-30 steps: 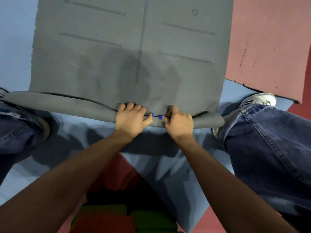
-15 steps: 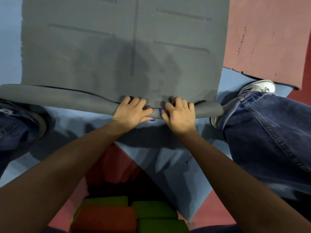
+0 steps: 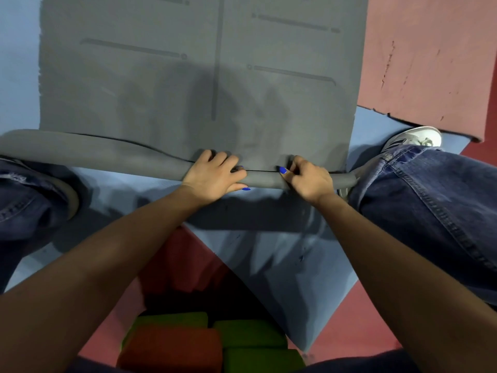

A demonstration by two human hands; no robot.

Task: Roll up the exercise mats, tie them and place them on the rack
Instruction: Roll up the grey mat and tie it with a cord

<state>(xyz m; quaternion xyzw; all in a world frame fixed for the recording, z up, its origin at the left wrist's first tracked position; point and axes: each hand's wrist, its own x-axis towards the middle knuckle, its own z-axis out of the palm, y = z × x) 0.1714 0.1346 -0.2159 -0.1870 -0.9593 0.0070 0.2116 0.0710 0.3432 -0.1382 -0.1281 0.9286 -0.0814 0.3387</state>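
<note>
Grey mat [image 3: 166,84]: lies flat on the blue floor padding [image 3: 290,254], stretching away from the person; only its near edge is turned over into a thin roll [image 3: 88,154].
Handling: looks like soft, light foam, bending readily and likely to spring open if let go; the matte surface probably gives good grip.
Roll shape: thicker and looser toward the left end, tight at the right, so it may go crooked.
Left hand [image 3: 212,175]: curled over the roll near its middle, thumb under the front.
Right hand [image 3: 306,179]: just beside it, fingers curled on the roll, pinching the seam.
Best hold: hands probably wider apart, pressing evenly.
Around: red mat [image 3: 430,57] at the right, jeans-clad legs either side, a white shoe [image 3: 414,137].
</note>
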